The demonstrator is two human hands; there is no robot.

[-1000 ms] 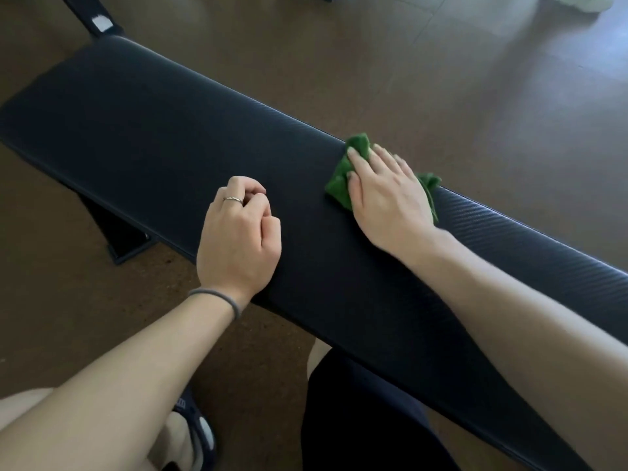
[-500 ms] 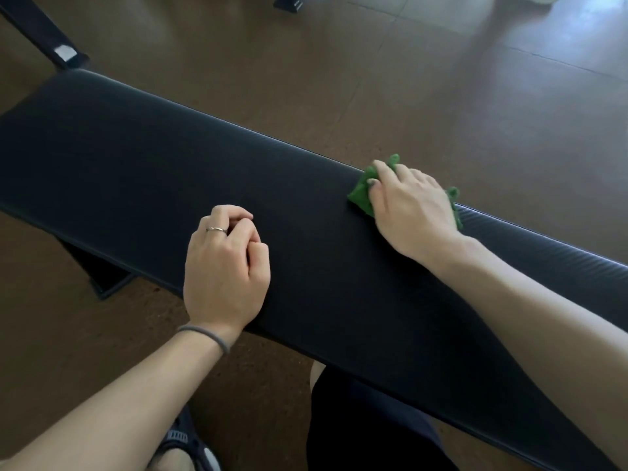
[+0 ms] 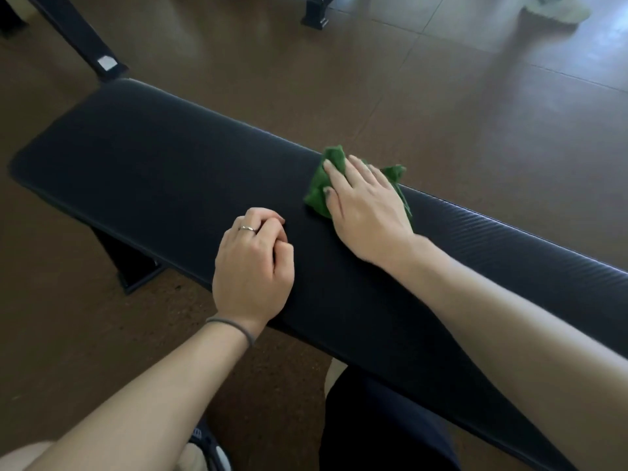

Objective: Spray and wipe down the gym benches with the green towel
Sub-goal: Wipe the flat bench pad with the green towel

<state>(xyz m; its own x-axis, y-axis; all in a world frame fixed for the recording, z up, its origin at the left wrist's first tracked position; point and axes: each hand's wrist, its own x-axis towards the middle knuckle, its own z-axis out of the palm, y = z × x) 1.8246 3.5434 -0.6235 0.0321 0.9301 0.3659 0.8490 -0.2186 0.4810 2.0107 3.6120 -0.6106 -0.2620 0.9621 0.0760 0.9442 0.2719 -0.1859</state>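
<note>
one long black padded bench [image 3: 163,171] runs from the upper left to the lower right, and its top is the tabletop here. one green towel [image 3: 321,188] lies bunched on it, close to the far edge, about midway along the visible length.

two hands are on the tabletop. the right hand [image 3: 367,212] lies flat on the towel, palm down, its fingers [image 3: 334,175] straight and a little spread, pressing the cloth onto the padding; green folds stick out past the fingertips and on the far side of the hand. the left hand [image 3: 253,266] rests near the front edge, just beside the right hand but not touching it or the towel. its fingers [image 3: 268,220] are curled in under the palm and hold nothing. one thin ring [image 3: 247,228] sits on one of those fingers, and one grey band [image 3: 231,326] circles the left wrist.

under the bench, one dark foot of its frame [image 3: 136,270] stands on the brown floor [image 3: 441,96]. two more dark frame pieces show further back: a slanted bar [image 3: 78,35] at the upper left and a short block [image 3: 317,11] at the top middle. one pale object [image 3: 557,8] lies at the top right corner, too blurred to tell. at the bottom, one shoe [image 3: 207,450] and dark clothing [image 3: 384,426] are visible.
</note>
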